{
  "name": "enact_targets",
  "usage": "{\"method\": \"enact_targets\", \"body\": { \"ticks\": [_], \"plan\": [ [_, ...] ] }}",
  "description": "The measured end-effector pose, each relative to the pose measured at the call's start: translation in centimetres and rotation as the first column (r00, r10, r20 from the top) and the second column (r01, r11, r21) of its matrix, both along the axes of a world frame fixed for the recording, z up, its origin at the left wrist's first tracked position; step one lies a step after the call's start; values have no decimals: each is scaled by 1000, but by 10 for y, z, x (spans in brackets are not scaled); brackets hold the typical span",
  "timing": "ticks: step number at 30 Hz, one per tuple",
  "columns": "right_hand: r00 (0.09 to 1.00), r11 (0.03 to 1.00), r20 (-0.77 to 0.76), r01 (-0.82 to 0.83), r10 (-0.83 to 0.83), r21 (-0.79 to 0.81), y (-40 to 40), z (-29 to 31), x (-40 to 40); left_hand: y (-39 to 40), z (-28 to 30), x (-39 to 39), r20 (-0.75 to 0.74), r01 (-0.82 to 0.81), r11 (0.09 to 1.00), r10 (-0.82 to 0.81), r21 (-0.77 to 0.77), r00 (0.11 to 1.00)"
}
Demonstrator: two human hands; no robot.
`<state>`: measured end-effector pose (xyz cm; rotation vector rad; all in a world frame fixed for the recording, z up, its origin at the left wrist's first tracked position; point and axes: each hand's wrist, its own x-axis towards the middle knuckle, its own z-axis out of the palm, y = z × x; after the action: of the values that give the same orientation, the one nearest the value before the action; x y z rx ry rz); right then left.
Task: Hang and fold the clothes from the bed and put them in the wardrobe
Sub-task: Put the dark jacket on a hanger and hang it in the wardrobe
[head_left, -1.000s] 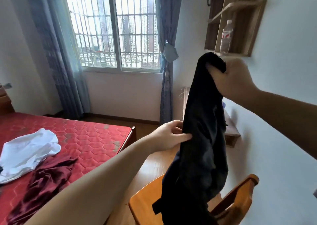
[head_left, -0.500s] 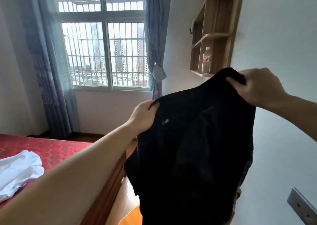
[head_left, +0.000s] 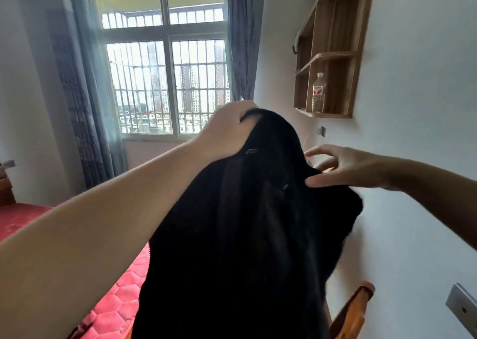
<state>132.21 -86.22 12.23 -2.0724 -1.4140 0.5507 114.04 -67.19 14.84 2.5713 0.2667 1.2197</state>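
Hands: two are seen, each on a bare forearm reaching in from the lower edge.
Garments: one is counted, a black garment.
Left hand: the fingers are closed over the garment's top edge, which is bunched in the fist and held high in front of the window.
Right hand: the fingers are spread and open; the thumb and fingertips are laid at the garment's upper right edge, and nothing is clasped. Whether the fingertips press the cloth cannot be told.
Garment, place: it is held up in the air between the two hands, above the bed's right edge and the chair, and hangs down past the lower edge of the view.
Garment, look: dark and matt, draped in long vertical folds, wider toward the bottom. Two small pale marks are seen on its upper part, one near the left hand and one near the right thumb. Its kind cannot be told.
Bed: one, covered in red quilted fabric, seen at the lower left under the left forearm.
Chair: one, of orange wood, only a part showing at the lower right beside the garment.
Shelf: one wooden wall unit at the upper right.
Bottle: one clear bottle with a red-and-white label, upright on the shelf's lowest board.
Curtains: two grey ones, one at each side of the window.
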Motion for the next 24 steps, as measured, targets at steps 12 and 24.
{"method": "enact_targets", "body": {
  "ticks": [12, 24],
  "plan": [
    [944, 983, -326, 23, 39, 183, 88, -39, -65, 60, -37, -91, -128, -139, 986, 127, -95, 984],
    [918, 970, -396, 77, 21, 231, 123, 5, -118, 71, -127, -125, -218, -56, 584, -211, -810, 953]
  ]
}}
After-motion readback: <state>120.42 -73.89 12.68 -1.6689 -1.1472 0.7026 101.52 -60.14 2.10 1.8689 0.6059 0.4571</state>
